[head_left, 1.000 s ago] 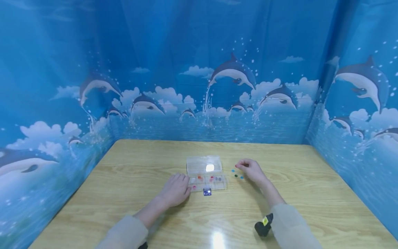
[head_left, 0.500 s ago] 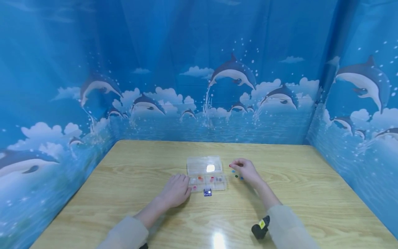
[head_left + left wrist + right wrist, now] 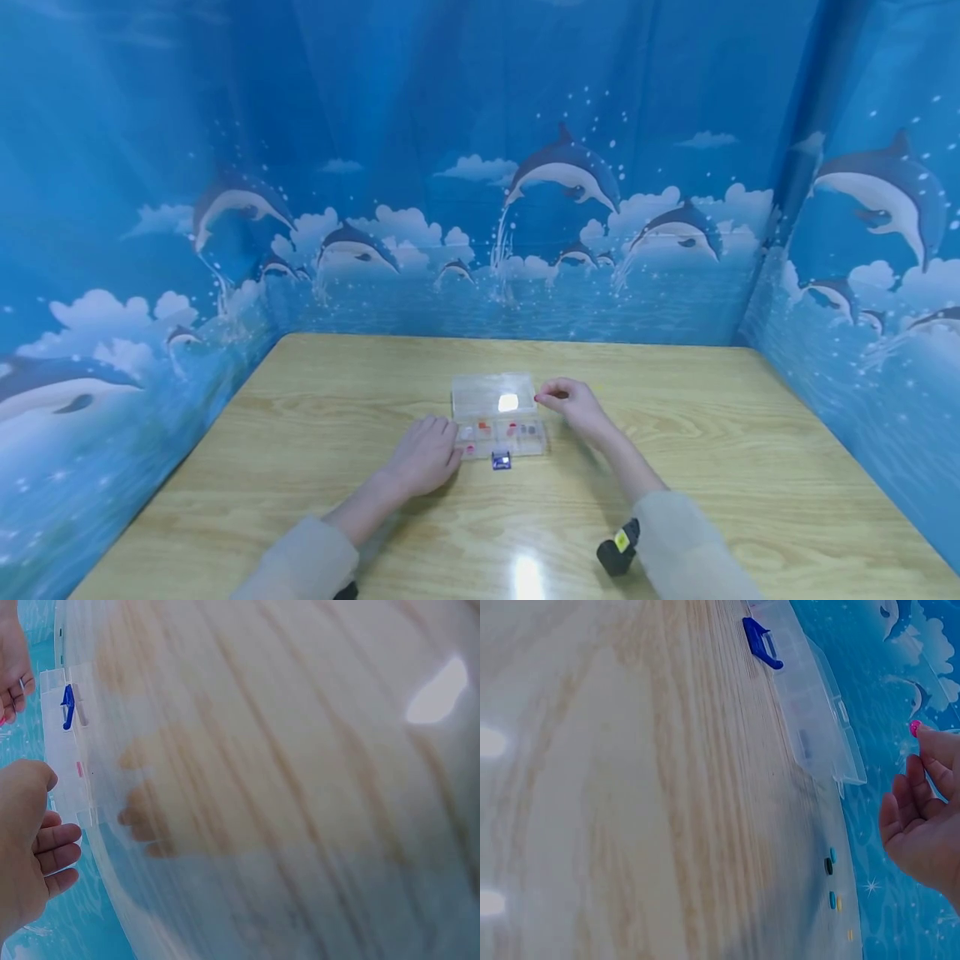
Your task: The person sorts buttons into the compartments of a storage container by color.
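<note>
My right hand (image 3: 576, 407) pinches a small round red-pink button (image 3: 915, 729) between thumb and forefinger, beside the right edge of the lid. A clear plastic compartment box (image 3: 525, 447) stands with its lid (image 3: 480, 396) raised at the back and its blue latch (image 3: 501, 461) at the front. Several small pieces, red, orange and grey among them, lie in its compartments. My left hand (image 3: 424, 454) rests at the left end of the box, thumb by the front corner, its fingers relaxed in the left wrist view (image 3: 56, 859).
Several small discs lie on the table right of the box in the right wrist view: a blue disc (image 3: 832, 900), a dark green disc (image 3: 828, 866) and a yellow disc (image 3: 850, 935) among them. A dolphin-print curtain (image 3: 480, 292) surrounds the wooden table (image 3: 337, 375).
My right hand has moved left with the red-pink button, from over the loose discs to the lid's right edge, and now hides those discs in the head view. The left hand stays put.
</note>
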A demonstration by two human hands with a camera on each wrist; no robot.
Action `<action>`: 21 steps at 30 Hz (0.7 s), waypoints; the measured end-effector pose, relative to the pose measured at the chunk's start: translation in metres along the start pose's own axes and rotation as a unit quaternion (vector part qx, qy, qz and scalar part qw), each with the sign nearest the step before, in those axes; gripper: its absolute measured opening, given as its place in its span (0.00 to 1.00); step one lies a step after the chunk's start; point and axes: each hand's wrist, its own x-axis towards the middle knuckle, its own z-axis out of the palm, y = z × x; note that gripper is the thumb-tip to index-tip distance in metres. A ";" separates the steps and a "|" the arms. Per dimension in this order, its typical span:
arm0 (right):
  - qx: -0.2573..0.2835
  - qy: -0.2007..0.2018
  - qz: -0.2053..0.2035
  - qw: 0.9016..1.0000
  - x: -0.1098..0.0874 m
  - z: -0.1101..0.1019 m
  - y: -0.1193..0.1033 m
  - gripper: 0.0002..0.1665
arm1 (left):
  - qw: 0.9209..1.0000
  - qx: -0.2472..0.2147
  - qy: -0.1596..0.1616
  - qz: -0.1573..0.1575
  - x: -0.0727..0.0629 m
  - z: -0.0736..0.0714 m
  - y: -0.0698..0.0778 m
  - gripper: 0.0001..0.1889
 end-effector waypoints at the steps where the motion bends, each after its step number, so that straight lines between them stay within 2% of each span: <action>1: -0.001 -0.003 -0.003 1.000 0.000 0.002 -0.001 0.07 | 1.000 0.000 -0.003 -0.001 0.000 0.000 0.000 0.12; 21: 0.008 -0.043 -0.008 0.999 0.001 0.030 -0.021 0.04 | 1.000 -0.004 -0.011 -0.005 0.000 0.001 -0.002 0.13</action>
